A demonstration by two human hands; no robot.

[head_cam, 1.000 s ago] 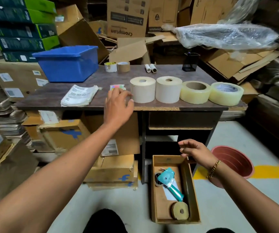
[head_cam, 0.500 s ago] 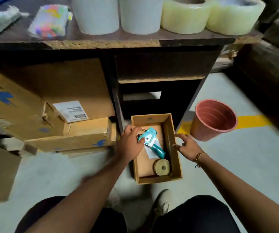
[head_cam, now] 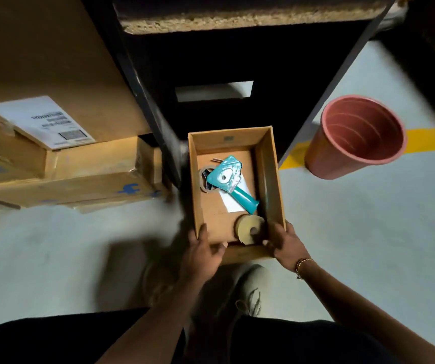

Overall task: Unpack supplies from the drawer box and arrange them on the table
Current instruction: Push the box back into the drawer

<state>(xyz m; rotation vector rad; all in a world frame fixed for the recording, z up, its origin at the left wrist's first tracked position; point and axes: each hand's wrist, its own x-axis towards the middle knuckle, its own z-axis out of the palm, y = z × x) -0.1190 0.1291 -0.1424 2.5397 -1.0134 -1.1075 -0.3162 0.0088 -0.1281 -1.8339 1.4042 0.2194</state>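
The cardboard drawer box (head_cam: 270, 164) sits on the floor under the table. Inside it lie a teal tape dispenser (head_cam: 231, 181) on a brown tape roll, a white slip of paper, and a tan tape roll (head_cam: 249, 228) at the near end. My left hand (head_cam: 202, 254) grips the box's near left corner, thumb over the rim. My right hand (head_cam: 286, 244) holds the near right corner, fingers curled inside beside the tan roll.
The table's chipboard edge (head_cam: 250, 21) runs across the top, its dark frame legs on both sides of the box. Stacked cardboard cartons (head_cam: 61, 158) stand at the left. A terracotta plastic pot (head_cam: 355, 137) stands at the right by a yellow floor line. My shoe (head_cam: 248, 287) is below the box.
My left hand came down from the table to the box, touched the dispenser, then moved to the near corner. My right hand slid to the near right corner. The view dropped below the table.
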